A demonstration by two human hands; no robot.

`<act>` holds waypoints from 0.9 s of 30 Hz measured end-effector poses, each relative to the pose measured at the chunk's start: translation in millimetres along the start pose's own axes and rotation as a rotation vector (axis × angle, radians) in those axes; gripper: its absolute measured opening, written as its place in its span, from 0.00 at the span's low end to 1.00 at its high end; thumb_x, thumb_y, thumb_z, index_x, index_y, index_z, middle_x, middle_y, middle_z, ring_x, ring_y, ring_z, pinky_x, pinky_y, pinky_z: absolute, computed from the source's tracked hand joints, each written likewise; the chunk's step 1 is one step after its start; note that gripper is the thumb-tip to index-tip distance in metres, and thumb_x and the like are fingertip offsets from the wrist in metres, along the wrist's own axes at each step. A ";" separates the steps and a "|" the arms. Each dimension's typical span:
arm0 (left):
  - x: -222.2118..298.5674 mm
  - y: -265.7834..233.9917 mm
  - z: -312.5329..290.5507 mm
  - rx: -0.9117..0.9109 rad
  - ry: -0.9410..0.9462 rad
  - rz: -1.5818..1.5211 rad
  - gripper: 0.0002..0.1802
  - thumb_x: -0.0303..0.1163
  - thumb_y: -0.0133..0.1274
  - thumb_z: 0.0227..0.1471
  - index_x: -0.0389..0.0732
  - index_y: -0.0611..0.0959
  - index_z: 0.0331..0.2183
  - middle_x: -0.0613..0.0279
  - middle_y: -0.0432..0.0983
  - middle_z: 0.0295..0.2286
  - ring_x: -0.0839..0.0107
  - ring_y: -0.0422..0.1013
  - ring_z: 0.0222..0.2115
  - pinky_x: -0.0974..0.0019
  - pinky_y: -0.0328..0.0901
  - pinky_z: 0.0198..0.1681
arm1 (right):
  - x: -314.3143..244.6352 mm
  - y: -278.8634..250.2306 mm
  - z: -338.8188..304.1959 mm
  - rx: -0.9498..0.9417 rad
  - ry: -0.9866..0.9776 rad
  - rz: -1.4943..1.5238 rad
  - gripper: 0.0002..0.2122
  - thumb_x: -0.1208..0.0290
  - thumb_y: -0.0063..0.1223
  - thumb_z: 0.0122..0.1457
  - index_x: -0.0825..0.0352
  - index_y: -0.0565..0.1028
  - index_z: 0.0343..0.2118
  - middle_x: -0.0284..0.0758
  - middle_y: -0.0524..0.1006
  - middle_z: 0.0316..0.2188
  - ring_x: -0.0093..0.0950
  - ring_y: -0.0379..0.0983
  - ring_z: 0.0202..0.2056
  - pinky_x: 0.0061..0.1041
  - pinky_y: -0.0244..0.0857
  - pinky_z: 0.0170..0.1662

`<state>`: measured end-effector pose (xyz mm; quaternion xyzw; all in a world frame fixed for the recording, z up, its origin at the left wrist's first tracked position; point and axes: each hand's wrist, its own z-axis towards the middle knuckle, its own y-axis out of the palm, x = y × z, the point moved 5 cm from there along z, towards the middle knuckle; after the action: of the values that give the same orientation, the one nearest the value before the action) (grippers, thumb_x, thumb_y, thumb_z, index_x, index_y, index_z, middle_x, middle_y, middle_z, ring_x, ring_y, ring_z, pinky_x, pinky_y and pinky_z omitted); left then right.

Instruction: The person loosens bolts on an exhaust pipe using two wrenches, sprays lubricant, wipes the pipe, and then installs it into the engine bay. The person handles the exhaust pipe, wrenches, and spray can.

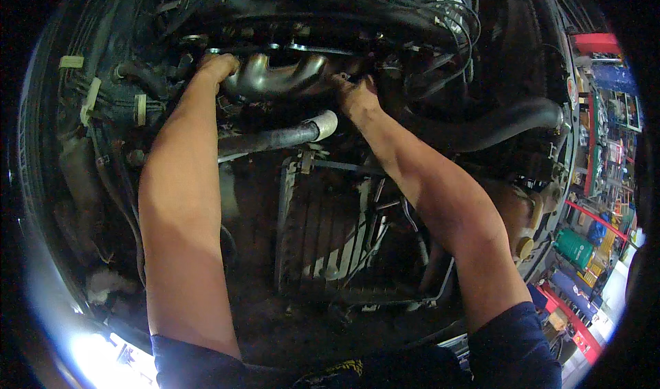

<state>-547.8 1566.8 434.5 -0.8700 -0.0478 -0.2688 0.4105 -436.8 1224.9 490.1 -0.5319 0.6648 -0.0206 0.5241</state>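
Note:
A shiny metal exhaust manifold (258, 79) with curved runners lies along the engine's side, in the upper middle of the head view. My left hand (218, 68) is closed around its left end, the fingertips hidden behind the metal. At the opposite end, my right hand (358, 96) grips the manifold with bent fingers, partly lost in shadow. Just below the manifold, a dark pipe (271, 140) ends in a pale, worn sleeve (325, 124) close to my right wrist.
A thick black hose (491, 126) curves off to the right. Loose thin cables (471, 28) hang at the upper right. Nearer me sits a ribbed open box (282, 231) between my forearms. Beyond the car's right edge stand cluttered shelves and a green container (574, 249).

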 end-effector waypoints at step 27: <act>0.0 -3.6 -1.1 -0.130 -0.046 -0.078 0.22 0.39 0.64 0.41 0.38 0.84 0.39 0.50 0.76 0.51 0.53 0.69 0.52 0.44 0.61 0.57 | 17.6 2.4 19.3 -0.084 0.034 -0.138 0.35 0.45 0.49 0.59 0.64 0.65 0.64 0.42 0.66 0.64 0.42 0.63 0.64 0.41 0.57 0.66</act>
<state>-549.4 1568.4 437.6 -0.8982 -0.0735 -0.2672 0.3413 -422.6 1223.3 468.2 -0.5976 0.6354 -0.0378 0.4875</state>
